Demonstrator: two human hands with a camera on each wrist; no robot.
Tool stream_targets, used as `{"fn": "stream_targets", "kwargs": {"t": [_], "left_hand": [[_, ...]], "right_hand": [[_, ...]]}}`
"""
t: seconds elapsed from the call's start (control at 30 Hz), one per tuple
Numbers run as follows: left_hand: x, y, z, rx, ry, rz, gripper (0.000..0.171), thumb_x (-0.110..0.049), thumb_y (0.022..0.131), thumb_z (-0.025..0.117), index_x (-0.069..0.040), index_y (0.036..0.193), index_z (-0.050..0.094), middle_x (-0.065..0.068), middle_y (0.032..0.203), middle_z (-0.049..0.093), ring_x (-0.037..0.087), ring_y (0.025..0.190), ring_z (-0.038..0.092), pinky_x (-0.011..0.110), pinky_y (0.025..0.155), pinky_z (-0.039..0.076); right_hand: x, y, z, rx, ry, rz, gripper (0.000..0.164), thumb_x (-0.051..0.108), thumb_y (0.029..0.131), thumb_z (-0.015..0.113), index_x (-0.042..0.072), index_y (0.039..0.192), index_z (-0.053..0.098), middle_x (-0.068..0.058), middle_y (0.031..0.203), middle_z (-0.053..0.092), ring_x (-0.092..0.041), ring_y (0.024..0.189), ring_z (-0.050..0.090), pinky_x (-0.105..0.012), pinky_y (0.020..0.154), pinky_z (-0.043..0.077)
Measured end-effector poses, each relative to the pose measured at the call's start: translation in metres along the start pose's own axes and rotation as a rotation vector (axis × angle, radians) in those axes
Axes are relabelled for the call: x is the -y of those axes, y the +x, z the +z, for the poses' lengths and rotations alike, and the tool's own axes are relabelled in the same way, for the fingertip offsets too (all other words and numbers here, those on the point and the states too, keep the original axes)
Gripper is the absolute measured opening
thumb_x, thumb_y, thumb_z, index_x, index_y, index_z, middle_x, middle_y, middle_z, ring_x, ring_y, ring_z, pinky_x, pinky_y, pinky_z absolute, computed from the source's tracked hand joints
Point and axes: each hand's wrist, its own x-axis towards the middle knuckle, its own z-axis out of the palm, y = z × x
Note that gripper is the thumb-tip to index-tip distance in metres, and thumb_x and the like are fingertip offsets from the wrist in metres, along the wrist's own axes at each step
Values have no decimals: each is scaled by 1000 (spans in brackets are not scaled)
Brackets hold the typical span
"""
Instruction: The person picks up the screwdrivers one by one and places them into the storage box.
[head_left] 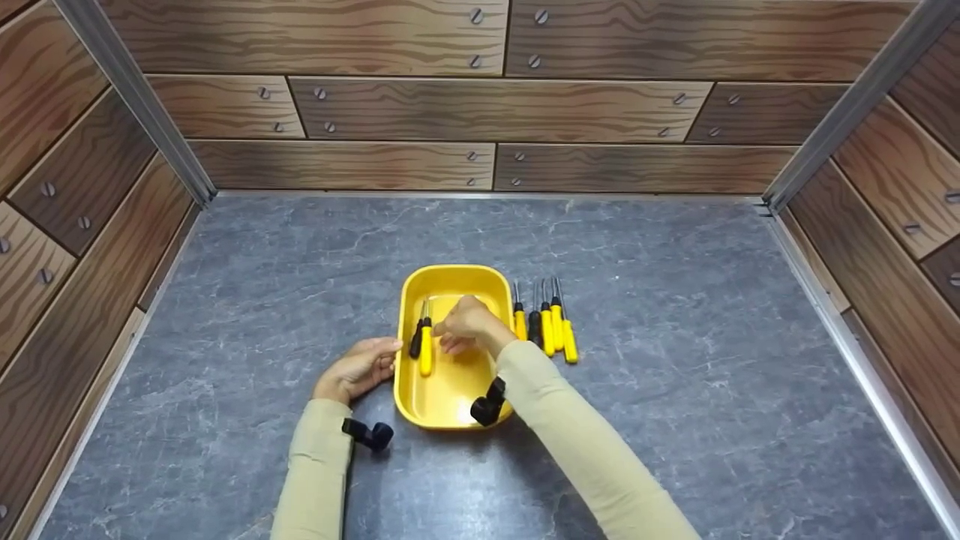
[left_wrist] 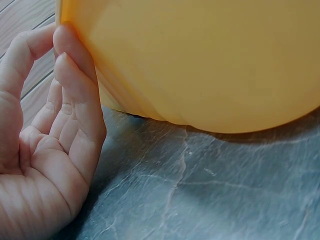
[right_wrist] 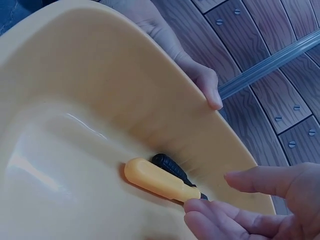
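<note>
A yellow plastic tray (head_left: 450,409) sits on the table in the head view. My left hand (head_left: 361,369) pinches its left rim, thumb on top and fingers along the outer wall (left_wrist: 200,65). Inside, near the left wall, a yellow-handled screwdriver (head_left: 426,349) and a black-handled screwdriver (head_left: 416,341) lie side by side. Reaching into the tray, my right hand (head_left: 469,322) is just right of them. In the right wrist view its thumb stands apart from the fingers (right_wrist: 200,217), whose tips overlap the front end of the yellow handle (right_wrist: 155,177).
Just right of the tray, several more screwdrivers lie in a row, among them a black-handled one (head_left: 535,330) and a yellow-handled one (head_left: 571,345) at the far end. Wood-patterned panels (head_left: 495,109) wall in the grey marbled table (head_left: 675,300) at the back and sides.
</note>
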Motion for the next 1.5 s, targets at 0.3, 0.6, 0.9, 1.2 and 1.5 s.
{"fn": "stream_targets", "kwargs": {"t": [0.3,0.6,0.9,1.2,1.5], "left_hand": [[-1,-1,-1,11,5,-4,18,-8,95,51,-12,84,64,-6,72,67,2,63,57,16,66,51],[-1,-1,-1,14,10,-4,18,-8,95,52,-13,83,64,-7,72,66,2,62,56,15,65,50],[-2,-2,0,33,6,-3,24,-7,97,48,-14,81,65,-6,71,66,3,62,56,17,66,50],[-3,-4,2,22,3,-7,19,-8,96,51,-13,84,65,-5,75,68,3,67,60,16,69,52],[-2,-3,1,25,16,0,20,-9,96,51,-14,83,66,-6,75,68,3,66,58,17,69,52]], "right_hand": [[1,-11,-7,24,-28,-44,13,7,85,68,-5,88,67,-8,61,66,-10,47,61,-33,68,61],[-2,-23,-16,48,-10,-68,19,9,85,69,-6,97,69,-25,93,73,-11,53,65,-40,79,60],[-9,-29,-26,69,-1,-117,22,7,87,65,-8,102,68,-32,103,69,-10,55,66,-39,78,60],[-16,-32,-40,57,59,-107,26,10,88,67,-7,107,67,-8,76,68,-11,60,67,-32,72,61],[-18,-35,-48,41,58,-129,27,8,88,65,-10,109,65,-8,76,68,-10,59,66,-32,73,61]]}}
